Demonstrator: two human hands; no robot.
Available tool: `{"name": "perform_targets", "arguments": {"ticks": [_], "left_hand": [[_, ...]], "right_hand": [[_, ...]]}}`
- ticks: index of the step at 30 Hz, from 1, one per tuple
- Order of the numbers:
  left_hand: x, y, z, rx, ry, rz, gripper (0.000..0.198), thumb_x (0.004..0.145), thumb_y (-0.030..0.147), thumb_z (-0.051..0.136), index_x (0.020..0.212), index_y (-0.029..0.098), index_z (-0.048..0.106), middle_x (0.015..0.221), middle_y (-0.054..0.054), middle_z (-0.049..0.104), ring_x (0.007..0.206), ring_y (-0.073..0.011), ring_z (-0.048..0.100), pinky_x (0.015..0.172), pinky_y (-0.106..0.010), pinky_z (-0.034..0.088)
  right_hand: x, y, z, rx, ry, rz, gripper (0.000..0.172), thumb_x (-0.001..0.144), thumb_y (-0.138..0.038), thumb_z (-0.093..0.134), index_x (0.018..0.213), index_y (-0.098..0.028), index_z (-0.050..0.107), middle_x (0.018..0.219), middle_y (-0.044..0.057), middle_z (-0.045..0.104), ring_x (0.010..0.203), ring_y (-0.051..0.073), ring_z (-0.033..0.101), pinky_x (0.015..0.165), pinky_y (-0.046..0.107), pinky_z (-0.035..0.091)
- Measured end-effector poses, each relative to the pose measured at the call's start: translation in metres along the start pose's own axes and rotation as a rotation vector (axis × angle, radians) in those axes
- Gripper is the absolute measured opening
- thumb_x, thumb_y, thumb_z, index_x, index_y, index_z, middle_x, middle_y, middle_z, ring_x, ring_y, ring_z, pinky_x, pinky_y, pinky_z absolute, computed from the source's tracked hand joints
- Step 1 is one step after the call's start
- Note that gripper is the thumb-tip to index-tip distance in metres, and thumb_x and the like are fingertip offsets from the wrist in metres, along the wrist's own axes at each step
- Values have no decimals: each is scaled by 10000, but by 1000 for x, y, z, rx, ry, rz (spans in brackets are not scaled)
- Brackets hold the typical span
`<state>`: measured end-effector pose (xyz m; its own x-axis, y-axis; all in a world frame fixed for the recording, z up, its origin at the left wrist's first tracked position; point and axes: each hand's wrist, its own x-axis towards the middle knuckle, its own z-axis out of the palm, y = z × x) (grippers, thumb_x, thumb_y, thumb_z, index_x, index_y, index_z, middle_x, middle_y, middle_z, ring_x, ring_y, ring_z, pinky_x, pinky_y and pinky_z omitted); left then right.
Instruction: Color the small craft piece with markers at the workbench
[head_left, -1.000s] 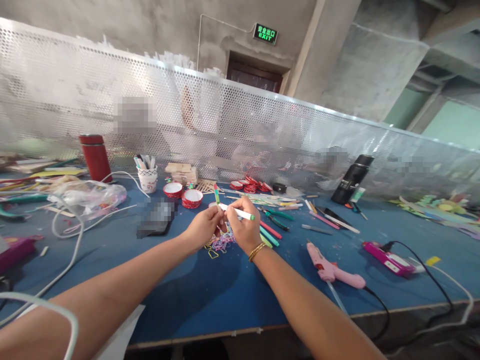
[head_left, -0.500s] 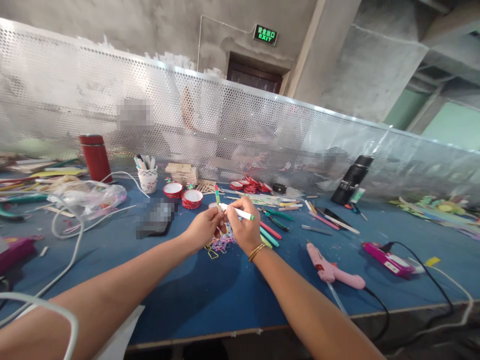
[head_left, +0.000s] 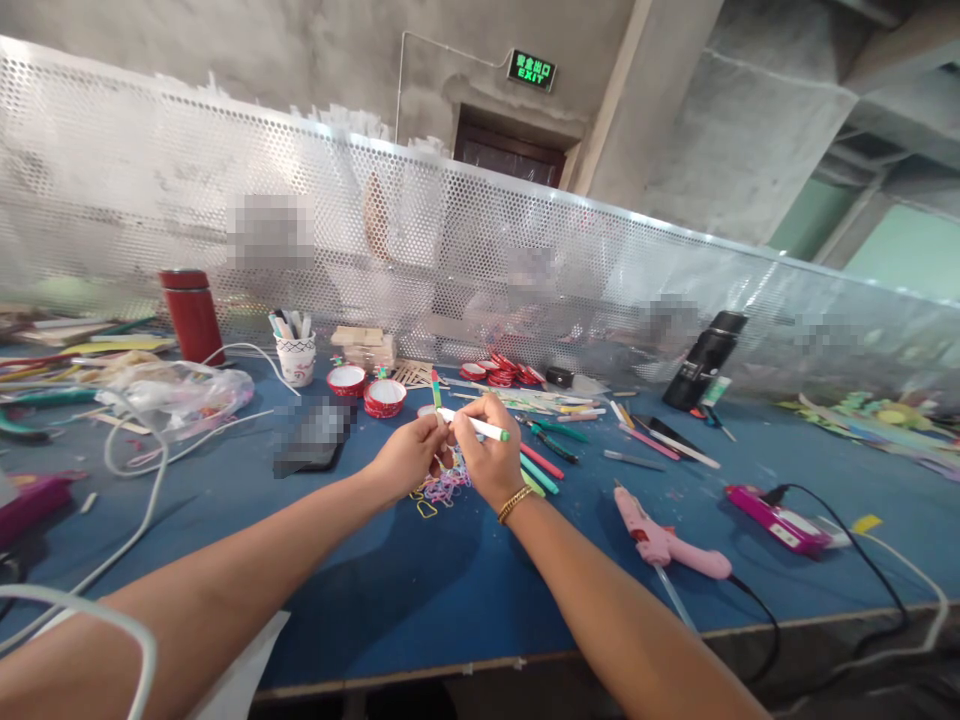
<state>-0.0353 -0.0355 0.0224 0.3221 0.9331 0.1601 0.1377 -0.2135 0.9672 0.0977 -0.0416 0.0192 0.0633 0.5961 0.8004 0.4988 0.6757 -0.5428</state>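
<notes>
- The right hand is closed around a white marker. The marker's long axis is level, with its green cap pointing right and its tip towards the left hand.
- The left hand pinches a coloured stick upright, just at that tip, above the rubber bands on the worktop.

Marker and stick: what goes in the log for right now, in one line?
left hand: holds stick upright | right hand: holds marker, one end by stick | below: rubber bands on table

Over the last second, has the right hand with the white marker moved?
No. Right hand and white marker sit where they were, right of the red-rimmed cup; left hand pinches a striped stick.
</notes>
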Motion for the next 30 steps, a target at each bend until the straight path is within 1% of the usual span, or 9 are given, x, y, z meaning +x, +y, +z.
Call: {"name": "perform_targets", "arguments": {"ticks": [4, 10, 16, 22, 27, 30], "left_hand": [[1, -2, 0, -21, 4, 3, 262, 878, 402, 475, 757, 173, 518, 567, 22, 571, 398, -64, 461, 413, -185, 320], [-1, 4, 1, -50, 30, -24, 231, 891, 334, 450, 751, 163, 519, 546, 21, 561, 399, -61, 455, 419, -179, 329], [-2, 4, 1, -72, 22, -7, 266, 857, 406, 515, 750, 163, 525, 578, 14, 575, 412, -62, 460, 424, -182, 344], [-2, 4, 2, -52, 36, -28, 251, 879, 370, 481, 738, 166, 516, 557, 14, 572, 406, -63, 458, 419, -178, 329], [-4, 8, 2, -53, 36, -28, 252, 882, 368, 474, 741, 164, 518, 581, 10, 583, 410, -60, 458, 423, -182, 328], [-4, 8, 2, -65, 40, -33, 257, 869, 382, 500, 731, 166, 516, 569, 12, 580, 406, -60, 458, 415, -181, 320]], "right_hand": [[1, 1, 0, -1, 7, 0, 131, 845, -267, 523, 728, -208, 531, 741, 23, 597, 759, 180, 556, 712, 308, 443], [1, 3, -2, -5, 57, 15, 140, 854, -280, 521, 735, -206, 528, 732, 14, 588, 750, 174, 553, 722, 308, 441], [0, 2, 1, 3, 6, -6, 137, 860, -285, 520, 749, -205, 531, 759, 24, 599, 783, 181, 562, 741, 315, 443], [0, 3, 0, -9, 46, 10, 137, 862, -287, 518, 753, -207, 531, 746, 20, 595, 765, 180, 561, 727, 313, 445], [0, 2, 0, 11, 15, 2, 138, 864, -290, 522, 754, -208, 536, 769, 28, 609, 782, 182, 567, 731, 315, 449], [0, 2, 0, 1, 43, 9, 133, 860, -289, 523, 753, -209, 532, 753, 23, 602, 765, 182, 563, 724, 318, 450]]}}
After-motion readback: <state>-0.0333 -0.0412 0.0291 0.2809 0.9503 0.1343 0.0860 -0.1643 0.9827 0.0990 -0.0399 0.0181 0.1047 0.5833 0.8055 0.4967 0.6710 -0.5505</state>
